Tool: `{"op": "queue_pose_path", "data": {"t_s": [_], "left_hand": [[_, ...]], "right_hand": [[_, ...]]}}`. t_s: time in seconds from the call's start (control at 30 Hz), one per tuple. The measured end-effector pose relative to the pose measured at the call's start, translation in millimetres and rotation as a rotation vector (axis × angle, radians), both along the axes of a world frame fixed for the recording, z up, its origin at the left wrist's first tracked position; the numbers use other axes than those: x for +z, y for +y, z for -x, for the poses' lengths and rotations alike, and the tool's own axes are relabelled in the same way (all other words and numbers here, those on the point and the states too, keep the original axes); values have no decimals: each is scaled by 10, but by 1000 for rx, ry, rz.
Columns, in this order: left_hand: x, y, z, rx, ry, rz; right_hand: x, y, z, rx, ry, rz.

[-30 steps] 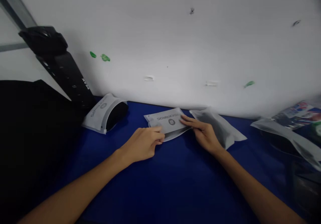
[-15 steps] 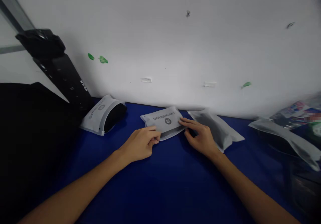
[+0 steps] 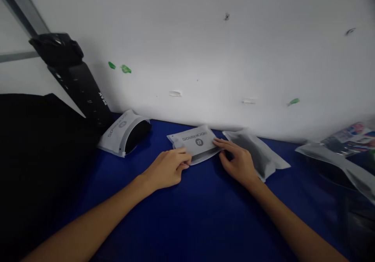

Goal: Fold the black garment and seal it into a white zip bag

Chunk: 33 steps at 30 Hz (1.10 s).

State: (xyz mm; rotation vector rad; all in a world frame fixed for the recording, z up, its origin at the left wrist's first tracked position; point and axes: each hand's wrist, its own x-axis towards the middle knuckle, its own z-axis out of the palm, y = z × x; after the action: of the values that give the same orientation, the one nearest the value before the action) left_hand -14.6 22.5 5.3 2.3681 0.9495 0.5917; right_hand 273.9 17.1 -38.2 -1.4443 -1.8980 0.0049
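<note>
A frosted zip bag [image 3: 195, 139] printed ROCKBROS lies on the blue table by the wall, its front opening facing me. My left hand [image 3: 170, 168] is closed, thumb and fingers pinching the bag's near left edge. On its right end rest the outstretched fingertips of my right hand [image 3: 237, 160], the thumb apart from them. Just beyond that hand lies a second frosted bag [image 3: 258, 152] with something dark inside, partly hidden by the hand. A third bag [image 3: 118, 135], at the left, gapes open around a black item [image 3: 137, 135].
A white wall [image 3: 205, 58] rises behind the blue table [image 3: 175, 223]. At the left stand a black PEAK device [image 3: 82, 86] and a large black surface [image 3: 38, 156]. Another open frosted bag [image 3: 348, 166] and printed plastic packaging [image 3: 351, 137] lie at the right.
The whole view has shifted slightly, so things sit a little further right in the picture. Both hands keep their places on the bag, whose near edge gapes slightly more.
</note>
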Motion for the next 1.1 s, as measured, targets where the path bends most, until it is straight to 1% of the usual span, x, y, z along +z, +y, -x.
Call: {"op": "queue_pose_path", "data": {"t_s": [0.07,0.13,0.5,0.73,0.97,1.1], "left_hand": [[-6,4,1,-3,0,0],[-14,8,3,-4,0,-2],[-20,4,5,-5,-4,-2],[-10,-1,8,-4,9,1],[1,-6,10,-8,18,0],[-18,9,2,-1,15,4]], "right_hand": [[-4,5,4,-36,13,-2],[-5,8,8,-43,22,-12],[24,4,-3,25,37,-89],[-5,28,-23,31,27,-128],[-3,36,-29,21,44,-103],[4,38,-11,10,63,-79]]}}
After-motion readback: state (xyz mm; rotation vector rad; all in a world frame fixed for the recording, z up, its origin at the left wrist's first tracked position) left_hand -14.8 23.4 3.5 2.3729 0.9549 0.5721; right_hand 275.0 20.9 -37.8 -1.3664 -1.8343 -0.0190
